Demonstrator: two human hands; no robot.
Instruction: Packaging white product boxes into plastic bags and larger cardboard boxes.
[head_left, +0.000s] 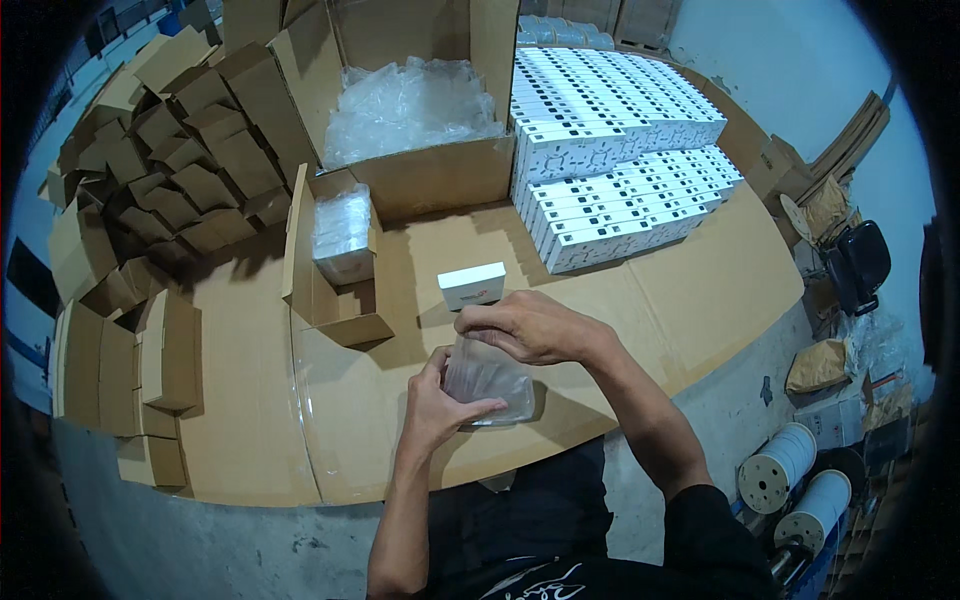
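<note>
- Left hand (440, 400): cups a clear plastic bag (490, 385) from below/left; thumb lies across the bag's lower front, fingers closed on it.
- Right hand (525, 328): above the bag, fingertips pinching its top edge; palm faces down.
- Clear plastic bag: held betw. both hands, just over the near edge of the flattened cardboard sheet (690, 290) that covers the work surface; looks empty, though contents hard to tell.
- Small white box (472, 285): on the cardboard just beyond the hands, not touched.
- Small open carton (335, 270): to the left of the white box, holds a wrapped bundle (343, 235) of clear-filmed items.
- Large open carton (415, 110): behind, filled w/ crumpled clear plastic.
- Stacks of white boxes (620, 150): rear right, in tidy rows.
- Folded brown cartons (165, 170): heaped at far left; more stand in a row at the near left.
- Spools (790, 480): on the floor, lower right, wound w/ pale material.
</note>
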